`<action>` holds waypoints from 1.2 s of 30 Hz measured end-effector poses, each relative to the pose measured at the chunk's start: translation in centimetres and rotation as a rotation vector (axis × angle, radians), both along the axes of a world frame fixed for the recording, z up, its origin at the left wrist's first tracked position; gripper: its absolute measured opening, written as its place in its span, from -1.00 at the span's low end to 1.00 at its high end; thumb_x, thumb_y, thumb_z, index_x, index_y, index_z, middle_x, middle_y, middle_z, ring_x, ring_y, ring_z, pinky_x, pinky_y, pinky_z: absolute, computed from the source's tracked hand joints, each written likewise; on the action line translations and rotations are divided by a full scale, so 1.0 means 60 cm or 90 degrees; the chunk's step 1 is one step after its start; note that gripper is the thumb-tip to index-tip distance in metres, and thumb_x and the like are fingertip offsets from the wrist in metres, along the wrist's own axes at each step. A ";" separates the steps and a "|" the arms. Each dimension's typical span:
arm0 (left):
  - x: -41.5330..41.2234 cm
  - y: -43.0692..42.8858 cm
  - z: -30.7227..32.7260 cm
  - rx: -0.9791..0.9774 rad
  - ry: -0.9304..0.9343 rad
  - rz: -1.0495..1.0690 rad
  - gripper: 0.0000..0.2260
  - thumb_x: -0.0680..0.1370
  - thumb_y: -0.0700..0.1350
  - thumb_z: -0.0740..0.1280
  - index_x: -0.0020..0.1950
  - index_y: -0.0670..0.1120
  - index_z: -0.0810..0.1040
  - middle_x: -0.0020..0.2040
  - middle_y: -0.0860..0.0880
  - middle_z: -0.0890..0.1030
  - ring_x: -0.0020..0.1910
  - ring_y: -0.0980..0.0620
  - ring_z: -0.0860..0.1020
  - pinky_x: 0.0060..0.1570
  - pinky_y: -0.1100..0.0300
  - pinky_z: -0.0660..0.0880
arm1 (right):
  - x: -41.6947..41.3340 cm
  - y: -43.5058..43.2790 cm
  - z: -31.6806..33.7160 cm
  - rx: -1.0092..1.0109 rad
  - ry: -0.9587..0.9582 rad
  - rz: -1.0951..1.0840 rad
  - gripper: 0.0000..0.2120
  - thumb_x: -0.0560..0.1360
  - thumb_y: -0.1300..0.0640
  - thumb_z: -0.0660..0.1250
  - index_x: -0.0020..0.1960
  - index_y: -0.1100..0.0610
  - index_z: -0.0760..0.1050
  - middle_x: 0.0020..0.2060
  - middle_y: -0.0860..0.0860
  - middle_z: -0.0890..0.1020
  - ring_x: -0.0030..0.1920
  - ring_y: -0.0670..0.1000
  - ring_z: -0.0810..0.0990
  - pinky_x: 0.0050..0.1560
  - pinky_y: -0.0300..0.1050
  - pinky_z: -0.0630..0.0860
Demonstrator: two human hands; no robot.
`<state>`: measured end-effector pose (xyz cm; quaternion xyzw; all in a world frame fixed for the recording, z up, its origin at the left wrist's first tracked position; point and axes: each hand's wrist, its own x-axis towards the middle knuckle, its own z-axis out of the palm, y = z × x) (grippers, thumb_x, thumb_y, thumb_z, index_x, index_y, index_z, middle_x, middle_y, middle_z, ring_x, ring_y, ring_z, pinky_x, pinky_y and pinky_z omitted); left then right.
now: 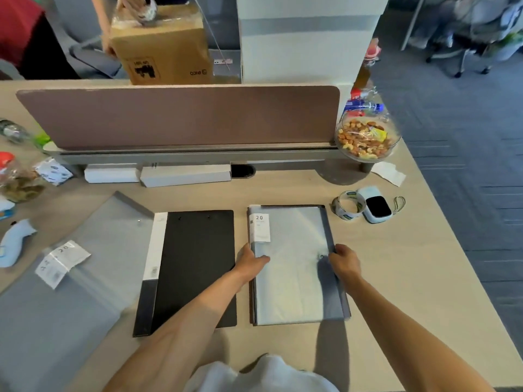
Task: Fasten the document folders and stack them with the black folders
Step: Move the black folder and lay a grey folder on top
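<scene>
A translucent grey document folder [294, 267] with a white "20" label lies flat on the desk, right of centre, on top of a dark folder whose edges show around it. My left hand [250, 263] grips its left edge. My right hand [343, 261] holds its right flap beside the snap button [321, 256]. A black folder [195, 267] with a white spine strip lies just to the left. Further left, a second translucent grey folder [85, 278] lies open at an angle with a loose label on it.
A brown divider panel [178, 117] runs along the desk's back. A bowl of nuts [365, 140], a tape roll [348, 207] and a small white device [377, 207] sit at the right. Bottles, packets and white boxes [184, 175] are at the left and back. Someone handles a cardboard box [164, 43] behind.
</scene>
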<state>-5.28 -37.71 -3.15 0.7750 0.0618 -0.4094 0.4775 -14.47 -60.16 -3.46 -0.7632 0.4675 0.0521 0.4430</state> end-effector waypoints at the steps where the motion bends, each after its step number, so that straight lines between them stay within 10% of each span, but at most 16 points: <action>1: 0.001 -0.004 0.002 -0.003 0.006 0.028 -0.37 0.47 -0.03 0.37 0.46 -0.02 0.15 0.33 -0.07 0.44 0.22 -0.06 0.50 0.22 0.01 0.49 | 0.001 -0.002 0.002 -0.002 -0.006 0.003 -0.89 0.43 0.27 0.25 -0.10 0.19 0.53 -0.17 0.15 0.61 -0.16 0.19 0.51 -0.19 -0.06 0.42; 24: 0.042 0.268 0.034 -0.103 -0.010 0.312 -0.64 0.50 -0.16 0.38 0.25 0.03 0.39 0.09 -0.11 0.61 -0.01 -0.08 0.62 -0.10 0.10 0.56 | 0.101 0.231 0.003 0.190 -0.022 0.111 -0.79 0.48 0.20 0.28 0.09 0.16 0.58 -0.10 0.14 0.61 -0.22 0.06 0.53 -0.28 -0.14 0.44; 36: 0.105 0.434 0.027 0.019 -0.071 0.237 -0.56 0.54 -0.22 0.31 0.41 -0.18 0.35 0.16 0.04 0.41 0.14 0.02 0.46 0.05 0.26 0.31 | 0.159 0.369 -0.013 0.190 -0.022 0.120 -0.70 0.46 0.16 0.35 0.19 0.15 0.55 -0.01 0.15 0.64 0.00 0.17 0.63 0.08 0.09 0.59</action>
